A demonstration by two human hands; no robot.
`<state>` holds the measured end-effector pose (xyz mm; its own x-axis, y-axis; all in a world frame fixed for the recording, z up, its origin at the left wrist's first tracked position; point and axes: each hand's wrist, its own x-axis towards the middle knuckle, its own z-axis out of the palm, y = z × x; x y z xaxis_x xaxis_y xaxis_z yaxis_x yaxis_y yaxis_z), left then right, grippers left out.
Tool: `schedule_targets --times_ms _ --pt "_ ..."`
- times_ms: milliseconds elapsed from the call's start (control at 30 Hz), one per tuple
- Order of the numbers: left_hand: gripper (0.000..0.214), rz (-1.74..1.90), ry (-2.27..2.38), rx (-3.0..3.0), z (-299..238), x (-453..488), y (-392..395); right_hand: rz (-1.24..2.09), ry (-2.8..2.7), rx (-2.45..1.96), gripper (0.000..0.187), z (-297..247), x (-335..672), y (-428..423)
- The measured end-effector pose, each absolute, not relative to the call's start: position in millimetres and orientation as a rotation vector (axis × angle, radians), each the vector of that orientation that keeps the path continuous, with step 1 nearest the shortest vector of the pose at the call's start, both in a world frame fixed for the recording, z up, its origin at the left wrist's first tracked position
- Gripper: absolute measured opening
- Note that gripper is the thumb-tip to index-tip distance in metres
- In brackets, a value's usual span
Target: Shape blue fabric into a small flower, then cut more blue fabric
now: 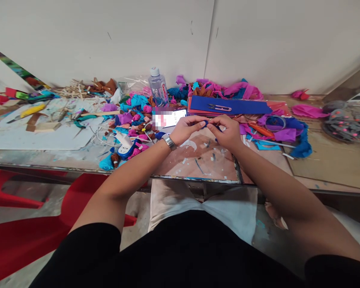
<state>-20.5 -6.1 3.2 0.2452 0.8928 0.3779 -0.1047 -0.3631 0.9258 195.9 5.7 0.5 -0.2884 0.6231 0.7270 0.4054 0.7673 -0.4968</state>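
Both my hands meet over the table, fingers pinched around a small piece of dark blue crepe paper [204,123]. My left hand [188,128], with a metal watch at its wrist, grips its left side between thumb and fingertips. From the right, my right hand [226,130] holds the same blue piece, and some of it shows below the fingers. Just behind the hands lies a stack of blue and red paper sheets [198,105] with thread snips [219,107] on top. A lit phone [174,119] rests beside my left hand.
A clear bottle [158,90] stands behind the phone among crumpled coloured paper. To the left are a blue-and-white power socket [127,148], green-handled pliers [85,119] and a yellow-handled knife [33,110]. A tape roll [275,123] lies right. Red chairs [33,236] stand below the table edge.
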Motion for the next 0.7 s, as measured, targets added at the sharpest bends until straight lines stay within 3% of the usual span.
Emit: schedule_targets --times_ms 500,700 --pt "0.053 1.297 0.695 1.474 -0.6 -20.1 -0.8 0.316 -2.051 -0.563 0.033 7.2 193.4 4.7" --pt "0.044 1.338 0.705 1.469 -1.5 -21.8 1.0 0.351 -1.977 -0.608 0.035 7.4 192.7 3.9"
